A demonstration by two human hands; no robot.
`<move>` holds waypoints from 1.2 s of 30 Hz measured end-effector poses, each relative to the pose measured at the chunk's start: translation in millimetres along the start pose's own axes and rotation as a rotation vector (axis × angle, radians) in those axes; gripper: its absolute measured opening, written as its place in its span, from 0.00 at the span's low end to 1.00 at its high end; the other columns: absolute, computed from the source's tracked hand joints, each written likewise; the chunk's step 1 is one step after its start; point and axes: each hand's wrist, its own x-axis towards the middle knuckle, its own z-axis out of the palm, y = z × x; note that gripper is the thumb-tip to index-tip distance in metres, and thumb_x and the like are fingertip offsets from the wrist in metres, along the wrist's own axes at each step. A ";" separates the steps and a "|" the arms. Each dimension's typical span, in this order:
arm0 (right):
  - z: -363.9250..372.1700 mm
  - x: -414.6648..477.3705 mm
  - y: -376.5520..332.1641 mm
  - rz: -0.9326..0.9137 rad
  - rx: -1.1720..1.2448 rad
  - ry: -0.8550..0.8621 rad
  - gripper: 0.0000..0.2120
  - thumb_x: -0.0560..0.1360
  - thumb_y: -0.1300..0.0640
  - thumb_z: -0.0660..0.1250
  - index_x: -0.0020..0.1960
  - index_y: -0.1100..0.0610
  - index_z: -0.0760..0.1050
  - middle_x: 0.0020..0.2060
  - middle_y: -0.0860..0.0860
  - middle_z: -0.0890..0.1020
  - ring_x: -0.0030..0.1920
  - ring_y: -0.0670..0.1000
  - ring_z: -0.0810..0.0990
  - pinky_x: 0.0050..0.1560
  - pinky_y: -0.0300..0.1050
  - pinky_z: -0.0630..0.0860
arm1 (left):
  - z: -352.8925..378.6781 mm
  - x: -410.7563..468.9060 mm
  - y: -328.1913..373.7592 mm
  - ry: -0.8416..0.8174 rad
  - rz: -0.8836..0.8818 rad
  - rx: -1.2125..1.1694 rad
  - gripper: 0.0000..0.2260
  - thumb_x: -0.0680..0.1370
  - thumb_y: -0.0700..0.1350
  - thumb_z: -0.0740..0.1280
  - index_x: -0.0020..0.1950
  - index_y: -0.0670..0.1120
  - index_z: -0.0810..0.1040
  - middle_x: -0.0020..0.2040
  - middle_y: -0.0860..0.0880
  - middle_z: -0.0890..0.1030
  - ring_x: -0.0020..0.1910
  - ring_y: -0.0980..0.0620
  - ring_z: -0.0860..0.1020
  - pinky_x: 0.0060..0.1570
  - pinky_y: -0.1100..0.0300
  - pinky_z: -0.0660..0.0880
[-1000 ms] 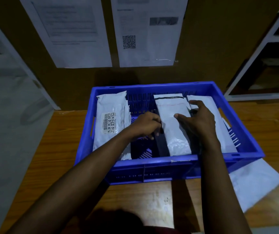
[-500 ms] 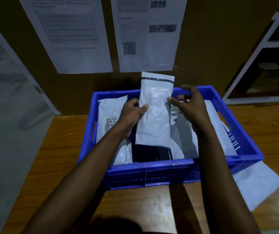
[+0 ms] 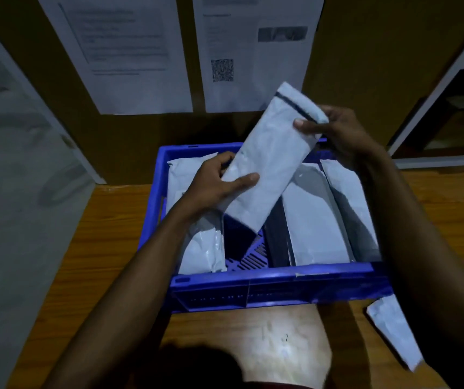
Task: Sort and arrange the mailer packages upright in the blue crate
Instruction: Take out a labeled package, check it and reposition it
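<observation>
A blue crate stands on the wooden table. Above it I hold a long white mailer with a dark strip near its top, tilted so its top leans right. My left hand grips its lower left edge and my right hand grips its upper right end. Inside the crate a white mailer leans at the left wall. Two more mailers lean toward the right wall. The slotted crate floor shows in the gap between them.
Another white mailer lies flat on the table, right of the crate's near corner. A brown board with two printed sheets rises behind the crate. A white shelf frame stands at the right.
The mailer was lifted out of the crate's middle, raised higher, and is now tilted with its top to the right. My right hand moved up to its top end.
</observation>
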 end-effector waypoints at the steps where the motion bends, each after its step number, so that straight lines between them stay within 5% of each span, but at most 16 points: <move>1: -5.8 0.3 6.0 0.019 0.047 0.035 0.13 0.72 0.57 0.78 0.55 0.54 0.84 0.50 0.54 0.87 0.49 0.56 0.84 0.52 0.57 0.78 | 1.0 0.8 -1.5 -0.006 -0.025 0.016 0.19 0.72 0.46 0.80 0.59 0.44 0.81 0.53 0.49 0.86 0.51 0.52 0.85 0.46 0.58 0.82; 5: -30.8 -0.2 24.5 0.130 0.051 0.087 0.11 0.73 0.54 0.78 0.55 0.54 0.85 0.54 0.56 0.87 0.53 0.62 0.84 0.52 0.58 0.83 | 2.5 5.4 -5.3 0.096 -0.118 -0.154 0.20 0.69 0.38 0.81 0.58 0.39 0.80 0.50 0.43 0.87 0.44 0.45 0.86 0.32 0.49 0.83; 9: -46.7 0.0 21.4 0.166 0.064 0.022 0.12 0.74 0.54 0.76 0.56 0.57 0.84 0.54 0.54 0.87 0.54 0.57 0.86 0.51 0.54 0.86 | 2.3 9.5 2.7 0.317 -0.088 -0.406 0.18 0.71 0.32 0.77 0.60 0.35 0.79 0.47 0.39 0.86 0.34 0.53 0.84 0.28 0.64 0.76; 13: -46.7 0.4 21.0 0.198 0.035 -0.077 0.09 0.76 0.56 0.73 0.55 0.57 0.84 0.52 0.53 0.88 0.50 0.53 0.87 0.49 0.49 0.86 | -1.9 7.5 6.3 0.400 -0.075 -0.433 0.16 0.74 0.33 0.74 0.60 0.36 0.75 0.31 0.51 0.82 0.22 0.63 0.74 0.23 0.70 0.69; 16: -42.9 -0.5 23.3 0.230 -0.020 -0.139 0.04 0.77 0.58 0.72 0.51 0.54 0.85 0.47 0.50 0.88 0.45 0.50 0.86 0.45 0.45 0.84 | -5.3 4.8 8.0 0.414 -0.080 -0.414 0.17 0.75 0.32 0.74 0.61 0.32 0.74 0.32 0.51 0.82 0.21 0.63 0.73 0.23 0.70 0.69; 21: -44.6 -5.6 29.5 0.281 -0.068 -0.139 0.07 0.77 0.57 0.73 0.54 0.52 0.85 0.49 0.50 0.88 0.50 0.51 0.84 0.57 0.50 0.80 | -6.1 -2.0 14.3 0.395 -0.078 -0.353 0.20 0.76 0.34 0.73 0.64 0.31 0.73 0.43 0.41 0.82 0.23 0.63 0.75 0.24 0.71 0.69; 25: -48.5 -11.5 29.7 0.286 -0.083 -0.152 0.11 0.78 0.57 0.73 0.59 0.56 0.84 0.53 0.53 0.87 0.51 0.53 0.84 0.62 0.54 0.79 | -13.0 -0.5 12.7 0.389 -0.050 -0.305 0.22 0.74 0.36 0.76 0.65 0.34 0.74 0.52 0.38 0.85 0.38 0.53 0.85 0.30 0.64 0.77; 29: -52.6 -15.9 26.4 0.263 -0.121 -0.168 0.09 0.78 0.59 0.72 0.58 0.55 0.84 0.52 0.53 0.88 0.49 0.51 0.84 0.52 0.47 0.79 | -15.5 0.7 6.3 0.419 0.014 -0.225 0.24 0.74 0.36 0.77 0.67 0.37 0.71 0.55 0.39 0.85 0.48 0.46 0.86 0.41 0.56 0.82; 32: -51.7 -15.2 23.8 0.241 -0.115 -0.149 0.15 0.76 0.61 0.74 0.62 0.56 0.81 0.46 0.49 0.87 0.46 0.48 0.83 0.44 0.44 0.77 | -16.7 0.0 2.6 0.435 0.070 -0.159 0.22 0.75 0.38 0.76 0.64 0.50 0.69 0.60 0.40 0.82 0.51 0.45 0.86 0.47 0.50 0.84; 36: -49.9 -15.6 25.0 0.182 -0.039 -0.003 0.21 0.73 0.66 0.77 0.59 0.54 0.71 0.39 0.51 0.80 0.34 0.48 0.76 0.34 0.43 0.73 | -18.9 4.8 -0.5 0.486 0.100 -0.086 0.08 0.80 0.35 0.67 0.53 0.47 0.77 0.44 0.49 0.82 0.34 0.55 0.79 0.33 0.58 0.77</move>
